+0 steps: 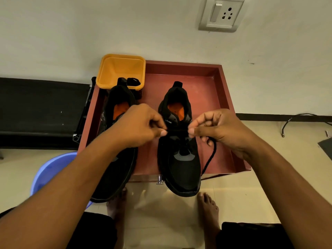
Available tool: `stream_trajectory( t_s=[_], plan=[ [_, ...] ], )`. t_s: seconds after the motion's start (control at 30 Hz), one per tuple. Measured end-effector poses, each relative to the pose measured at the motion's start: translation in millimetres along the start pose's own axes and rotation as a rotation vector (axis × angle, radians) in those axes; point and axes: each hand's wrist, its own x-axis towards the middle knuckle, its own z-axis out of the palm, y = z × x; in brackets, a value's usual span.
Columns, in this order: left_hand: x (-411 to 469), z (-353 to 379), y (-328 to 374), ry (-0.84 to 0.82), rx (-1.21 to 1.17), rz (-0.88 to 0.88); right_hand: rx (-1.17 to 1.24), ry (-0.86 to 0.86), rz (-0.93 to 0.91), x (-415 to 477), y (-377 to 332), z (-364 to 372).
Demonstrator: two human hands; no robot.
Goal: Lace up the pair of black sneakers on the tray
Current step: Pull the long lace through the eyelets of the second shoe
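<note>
Tray (225, 97) edge carries overhanging sneakers (181, 168); left hand (136, 126) and right hand (219, 128) pinch one lace (211, 155).

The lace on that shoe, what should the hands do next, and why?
Probably pull the lace snug: the left hand and right hand pinch it stretched across the sneaker, with a loose tail hanging below.
</note>
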Motion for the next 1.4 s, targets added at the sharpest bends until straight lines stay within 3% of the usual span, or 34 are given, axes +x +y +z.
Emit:
stream_trajectory(
  t_s=[0.23,0.4,0.53,0.63,0.73,0.87,1.03,1.27,1.4],
  plan=[
    [-3.9,11.6,13.6,0.002,-0.150,0.082,0.056,-0.034,-0.019,1.7,-0.5,7.0],
    [0.4,-4.5,-7.7,0.014,-0.043,-0.019,-0.020,-0.018,-0.008,1.9,0.2,-7.3],
    [-3.4,6.3,4.3,-0.054,-0.164,0.031,0.014,-0.028,-0.026,2.4,-0.9,-1.0],
    [0.0,6.0,4.1,-0.058,-0.119,0.039,-0.045,-0.084,-0.037,2.9,-2.9,2.1],
    [0.9,-6.6,-9.6,-0.047,-0.142,-0.019,-0.078,-0.019,-0.031,0.8,-0.4,-15.0],
    [-3.2,8.4,6.5,-0.089,-0.283,0.048,-0.012,-0.030,-0.057,-0.1,-3.7,-3.9],
    [0.1,3.3,-0.6,-0.082,-0.241,0.018,-0.065,-0.021,-0.098,2.2,-5.0,-4.2],
    [-3.8,18.4,11.0,-0.010,-0.400,0.016,0.028,-0.136,-0.076,0.1,-9.6,3.7],
    [-6.2,19.9,12.1,0.026,-0.600,-0.072,-0.002,-0.013,-0.047,1.9,-15.0,4.0]
  ],
)
